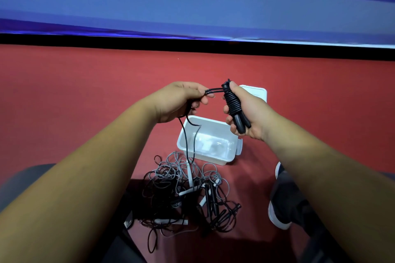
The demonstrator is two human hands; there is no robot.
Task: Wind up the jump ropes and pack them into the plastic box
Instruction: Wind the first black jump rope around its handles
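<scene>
With right grip (249,113) clenched round black plastic handles (240,124) and left grip (181,100) pinching thin black cord (213,90), pull each loop snug.

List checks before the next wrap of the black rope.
1. Right hand grips the black jump rope handles: ok.
2. Left hand pinches the black cord, which runs straight between the hands: ok.
3. Hanging end of the cord free of the tangled pile of grey and black ropes: cannot tell; it reaches the pile.
4. Winding finished: not ok; loose cord remains.
5. White plastic box open on the red floor: ok.
6. White lid clear of the box opening: ok.
</scene>
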